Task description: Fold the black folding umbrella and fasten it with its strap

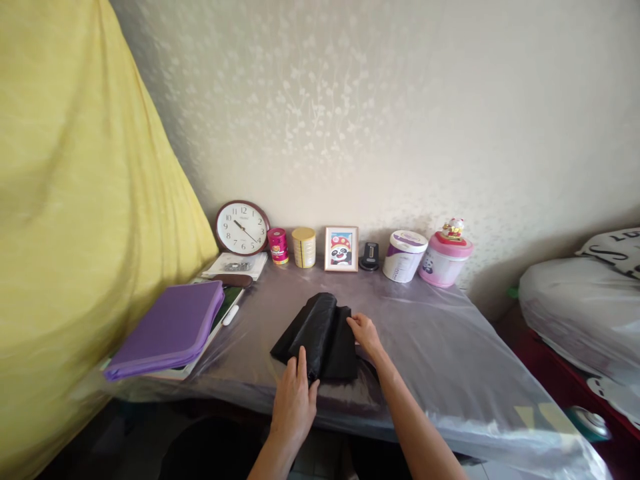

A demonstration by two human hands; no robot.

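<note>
A black bundle of thin, slightly shiny material (pixel 320 333) lies on the plastic-covered table in front of me, partly folded, with a raised roll along its middle and flat flaps on both sides. I cannot tell just what it is. At its near end, my left hand (pixel 294 400) grips the roll, index finger stretched along the top and thumb by the lower edge. My right hand (pixel 367 335) pinches the upper right edge of the flap between thumb and fingers.
Left on the table (pixel 430 347) lie a purple zip folder (pixel 167 327) and a white marker (pixel 231 315). Along the wall stand a clock (pixel 243 228), a pink can (pixel 278 247), a yellow can (pixel 304 248), a panda picture frame (pixel 341 249) and two tubs (pixel 405 257). A yellow curtain (pixel 85 220) hangs left.
</note>
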